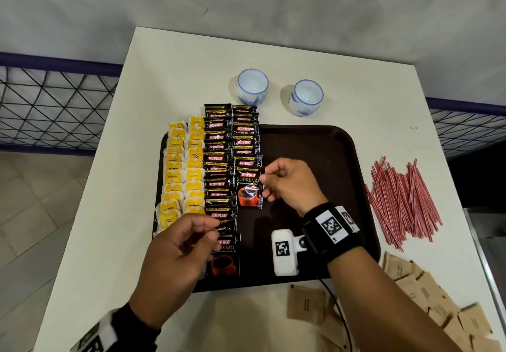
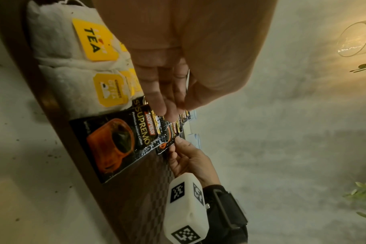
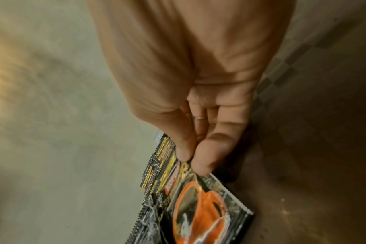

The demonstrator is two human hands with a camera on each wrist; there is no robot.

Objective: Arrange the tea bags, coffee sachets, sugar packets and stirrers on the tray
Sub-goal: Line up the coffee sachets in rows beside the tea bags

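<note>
A dark brown tray [image 1: 315, 146] lies on the white table. Two columns of yellow-tagged tea bags [image 1: 183, 176] fill its left side, with two columns of black coffee sachets [image 1: 219, 157] beside them. My right hand [image 1: 264, 179] pinches the right edge of the nearest sachet [image 1: 249, 193] in the second column, thumb and forefinger closed on it [image 3: 201, 206]. My left hand [image 1: 210, 231] hovers over the near end of the first column, fingers curled, with a thin serrated sachet edge [image 2: 187, 84] between thumb and fingers. A full sachet [image 2: 115, 145] lies flat under it.
Red-and-white stirrers [image 1: 402, 201] lie in a loose pile right of the tray. Brown sugar packets [image 1: 424, 297] are scattered at the near right. Two white-and-blue cups [image 1: 252, 86] [image 1: 305, 97] stand behind the tray. A wire-mesh railing [image 1: 54, 105] runs beside the table.
</note>
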